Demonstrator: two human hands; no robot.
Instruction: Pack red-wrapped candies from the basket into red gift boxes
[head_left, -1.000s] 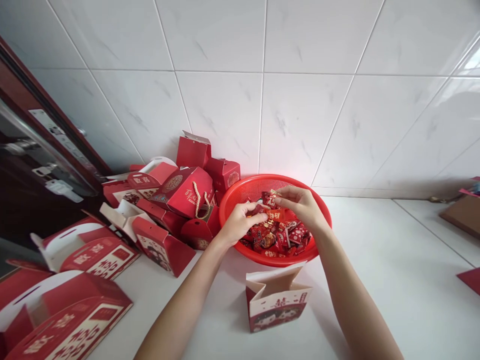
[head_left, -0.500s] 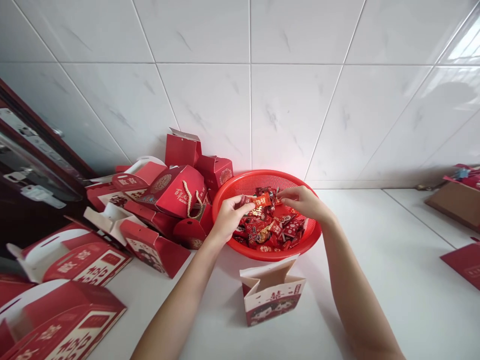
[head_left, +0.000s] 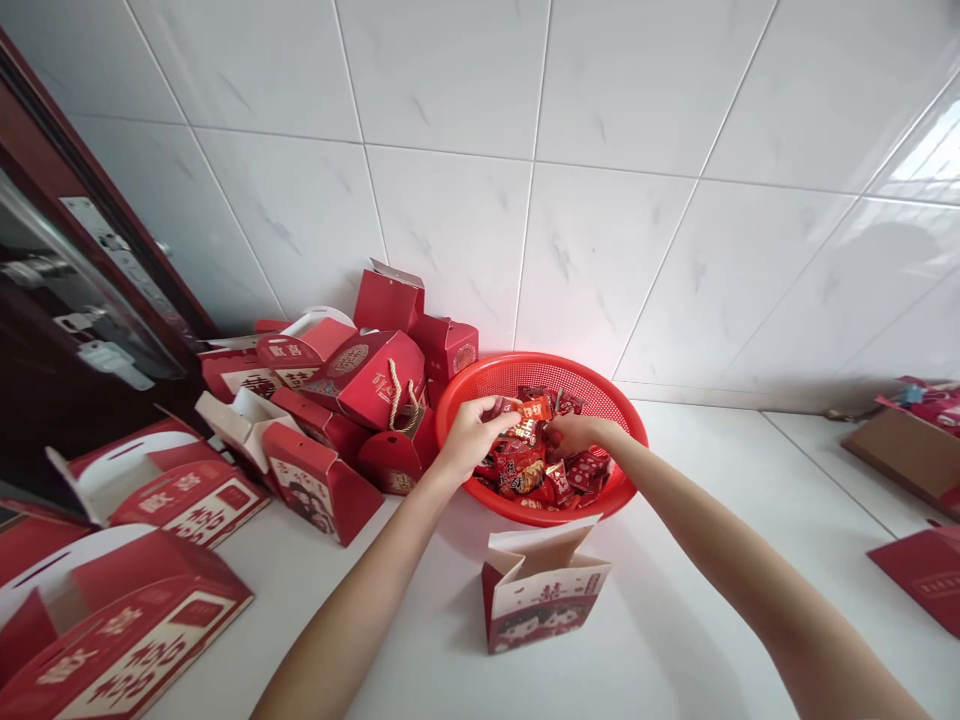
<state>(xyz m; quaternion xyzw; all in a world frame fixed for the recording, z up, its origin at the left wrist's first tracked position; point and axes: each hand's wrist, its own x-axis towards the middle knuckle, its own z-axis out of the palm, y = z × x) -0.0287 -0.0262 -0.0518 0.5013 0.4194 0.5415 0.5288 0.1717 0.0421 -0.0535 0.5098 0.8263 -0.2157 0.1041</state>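
A red plastic basket [head_left: 551, 362] holds many wrapped candies [head_left: 525, 470], mostly red. Over its left side, my left hand [head_left: 472, 432] pinches wrapped candies, one of them orange-red [head_left: 535, 408], between thumb and fingers. My right hand [head_left: 577, 434] reaches down among the candies near the basket's middle; its fingertips are hidden there, so what they touch cannot be made out. In front of the basket, a small red and white paper box [head_left: 546, 600] with a printed picture stands upright with its top open.
Red gift boxes [head_left: 375, 375] are piled left of the basket, with larger open boxes [head_left: 142, 620] at the lower left. A tiled wall [head_left: 600, 270] rises behind. At the right lie a brown carton [head_left: 900, 455] and a red packet [head_left: 926, 575].
My right hand has moved left and down into the candies. My left hand still holds its candies over the basket. The camera view has shifted and tilted slightly.
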